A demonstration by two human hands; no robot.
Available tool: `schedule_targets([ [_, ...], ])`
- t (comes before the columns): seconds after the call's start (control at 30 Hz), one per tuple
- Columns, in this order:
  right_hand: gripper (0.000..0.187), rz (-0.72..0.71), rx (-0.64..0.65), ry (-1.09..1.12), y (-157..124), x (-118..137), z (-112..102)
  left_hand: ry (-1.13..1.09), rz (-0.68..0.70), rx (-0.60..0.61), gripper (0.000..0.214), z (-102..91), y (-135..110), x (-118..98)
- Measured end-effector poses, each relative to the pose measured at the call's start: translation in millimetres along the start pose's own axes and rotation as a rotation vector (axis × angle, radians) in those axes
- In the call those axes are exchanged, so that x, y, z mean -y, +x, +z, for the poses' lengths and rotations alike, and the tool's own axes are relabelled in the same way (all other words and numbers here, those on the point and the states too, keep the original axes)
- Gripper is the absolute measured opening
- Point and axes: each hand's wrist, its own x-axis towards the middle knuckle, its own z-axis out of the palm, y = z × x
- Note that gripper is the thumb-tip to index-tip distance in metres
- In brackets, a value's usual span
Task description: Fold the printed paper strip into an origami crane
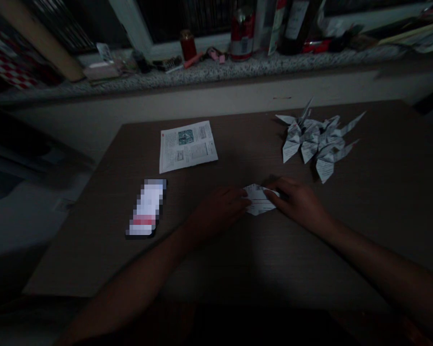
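A small piece of folded printed paper (259, 202) lies on the dark wooden table, pointed at its near and far edges. My left hand (222, 211) grips its left end, the fingertips pressed together on that corner. At the right end, my right hand (298, 199) pinches the paper with the thumb on top and the fingers curled behind. Beyond my right hand stand several folded paper cranes (312, 139), grouped close together and made of similar printed paper. A flat printed sheet (189, 146) rests beyond my left hand.
A phone (146, 206) with a lit, blurred screen lies on the table's left side. Behind the table (274, 264), a granite windowsill (209, 74) carries a red can (242, 36), a dark bottle (296, 26), a small red jar (188, 45) and other small items. The room is dim.
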Motion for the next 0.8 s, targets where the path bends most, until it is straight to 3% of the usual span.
schedule_targets([
  [0.3,0.024,-0.167,-0.025,-0.131,0,-15,6,0.046,-0.022,0.112,0.035,5.1,-1,1],
  [0.47,0.022,-0.353,0.091,-0.12,-3,-11,2,0.045,-0.056,0.125,0.037,2.1,0,-2],
  [0.8,0.025,-0.383,0.121,-0.115,-7,-20,4,0.059,-0.061,0.089,0.032,5.5,2,-2],
])
